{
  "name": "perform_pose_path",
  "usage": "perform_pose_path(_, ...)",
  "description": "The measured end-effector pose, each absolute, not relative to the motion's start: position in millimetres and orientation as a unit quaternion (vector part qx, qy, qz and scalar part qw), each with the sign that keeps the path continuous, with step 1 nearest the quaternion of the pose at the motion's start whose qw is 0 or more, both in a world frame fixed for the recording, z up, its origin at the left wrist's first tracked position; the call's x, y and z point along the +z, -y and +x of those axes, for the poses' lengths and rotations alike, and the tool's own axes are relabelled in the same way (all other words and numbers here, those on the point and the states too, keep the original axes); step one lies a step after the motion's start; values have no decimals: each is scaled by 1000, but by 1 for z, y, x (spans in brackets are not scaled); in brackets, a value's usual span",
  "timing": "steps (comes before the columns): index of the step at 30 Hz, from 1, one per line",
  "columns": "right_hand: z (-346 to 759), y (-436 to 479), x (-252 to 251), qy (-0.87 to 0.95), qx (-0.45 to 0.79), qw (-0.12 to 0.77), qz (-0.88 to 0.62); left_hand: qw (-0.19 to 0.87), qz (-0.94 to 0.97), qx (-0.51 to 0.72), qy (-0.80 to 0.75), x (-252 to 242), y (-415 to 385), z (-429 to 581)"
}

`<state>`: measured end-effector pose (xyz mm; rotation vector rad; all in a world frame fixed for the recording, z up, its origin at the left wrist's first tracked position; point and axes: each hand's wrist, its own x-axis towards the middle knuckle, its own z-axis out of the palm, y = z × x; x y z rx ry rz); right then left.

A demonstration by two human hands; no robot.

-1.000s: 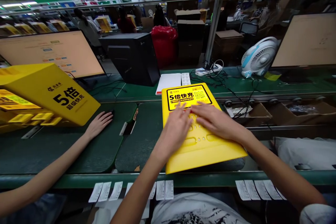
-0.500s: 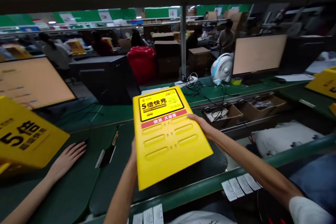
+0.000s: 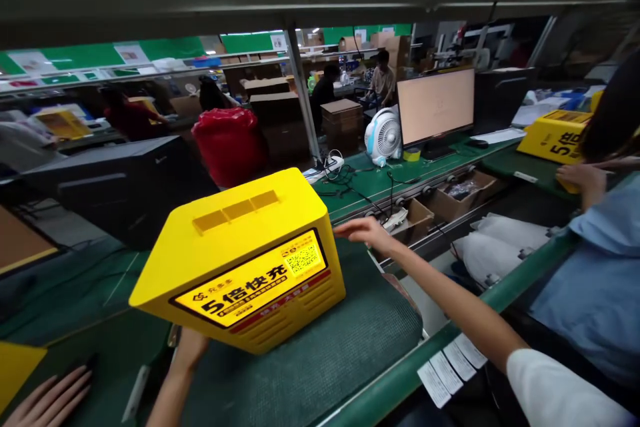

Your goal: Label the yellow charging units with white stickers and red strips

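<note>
Two hands: my left hand (image 3: 187, 349) lay partly under the yellow fast-charge case, and my right hand (image 3: 367, 233) was held out beside it
Fingers: my left fingers were hidden beneath the case, so I could not tell their state; my right fingers (image 3: 350, 228) lay straight and close together, pinching nothing
Case: tilted at lower middle of the frame, over the green mat (image 3: 320, 373)
Handling: a flat palm under the base would have steadied it better than fingertips
Right edge: a co-worker's hand (image 3: 575, 177) sat by another yellow case (image 3: 547, 137)
Lower left: a second co-worker's hand (image 3: 50, 403) rested low in the corner
</note>
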<state>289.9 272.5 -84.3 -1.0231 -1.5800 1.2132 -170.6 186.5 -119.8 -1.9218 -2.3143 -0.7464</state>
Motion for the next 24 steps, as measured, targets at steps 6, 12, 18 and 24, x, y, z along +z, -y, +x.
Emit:
perform_pose_path(6, 376, -305, -128, 592, 301, 373, -647, -21, -670, -91, 736, -183, -137, -217)
perform_pose_path(12, 371, -333, -125, 692, 217, 265, -635, 6, -668, -42, 743, -194, -132, -213)
perform_pose_path(18, 355, -373, -94, 752, 355, 63, -553, -3, -663, -51, 747, -194, -132, -214)
perform_pose_path(24, 356, -368, -47, 741, 407, 152, -513, 5, -638, -143, 756, -157, -126, -184)
